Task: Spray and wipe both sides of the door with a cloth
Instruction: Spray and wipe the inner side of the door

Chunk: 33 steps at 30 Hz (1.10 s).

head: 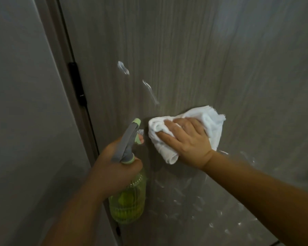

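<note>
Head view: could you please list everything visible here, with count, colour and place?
door: one, grey-brown wood grain, centre and right, spray streaks and droplets on it
hinge: one, black, door's left edge
wall: one, grey, left
cloth: one, white, bunched against the door
spray bottle: one, translucent green with grey-green head, lower centre
left hand: grips the spray bottle's neck
right hand: presses the cloth on the door

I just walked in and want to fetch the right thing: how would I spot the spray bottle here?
Find the grey wood-grain door and its black hinge on the left edge. Below the hinge, the left hand grips the spray bottle. It is the only see-through yellow-green thing, with a grey trigger head, unlike the white cloth beside it.
</note>
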### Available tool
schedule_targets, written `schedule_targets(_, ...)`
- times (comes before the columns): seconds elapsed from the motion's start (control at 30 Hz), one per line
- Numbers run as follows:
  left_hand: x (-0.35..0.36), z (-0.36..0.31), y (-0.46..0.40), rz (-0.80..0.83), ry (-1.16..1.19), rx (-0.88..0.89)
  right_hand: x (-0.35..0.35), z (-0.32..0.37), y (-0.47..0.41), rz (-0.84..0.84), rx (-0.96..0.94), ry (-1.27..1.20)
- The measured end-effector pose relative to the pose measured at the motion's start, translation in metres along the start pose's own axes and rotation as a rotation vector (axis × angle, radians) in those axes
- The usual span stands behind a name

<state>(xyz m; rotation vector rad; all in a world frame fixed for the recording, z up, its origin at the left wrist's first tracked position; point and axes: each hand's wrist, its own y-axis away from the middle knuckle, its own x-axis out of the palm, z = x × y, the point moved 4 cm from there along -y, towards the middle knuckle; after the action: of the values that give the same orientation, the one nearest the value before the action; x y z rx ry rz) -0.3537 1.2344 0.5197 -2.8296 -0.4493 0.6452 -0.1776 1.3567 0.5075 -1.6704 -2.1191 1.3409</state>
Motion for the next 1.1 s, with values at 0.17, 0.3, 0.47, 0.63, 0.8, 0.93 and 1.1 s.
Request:
schedule_targets(0.17, 0.001, -0.008, 0.004, 0.037, 0.009, 0.0, -0.019, -0.012, -0.019, 0.039, -0.01, -0.067)
schedule_targets(0.3, 0.007, -0.013, 0.007, 0.058, 0.085, -0.022, -0.067, -0.068, -0.066, -0.093, 0.287, -0.077)
schedule_targets(0.47, 0.011, -0.017, 0.005, 0.044, 0.082, 0.006, -0.098, -0.13, -0.104, -0.257, 0.432, 0.099)
schedule_targets(0.63, 0.011, -0.014, -0.001, 0.035, 0.082, 0.019, -0.065, -0.085, -0.077, -0.283, 0.258, 0.072)
schedule_targets(0.8, 0.004, -0.009, -0.001, -0.026, 0.052, 0.037, -0.031, -0.033, -0.021, -0.157, 0.076, 0.068)
schedule_targets(0.93, -0.002, -0.007, -0.002, -0.016, 0.072, 0.023, -0.032, -0.031, -0.018, -0.039, 0.121, -0.068)
schedule_targets(1.1, -0.008, -0.004, -0.001, -0.051, 0.047, 0.02, -0.058, -0.05, -0.044, -0.121, 0.373, -0.217)
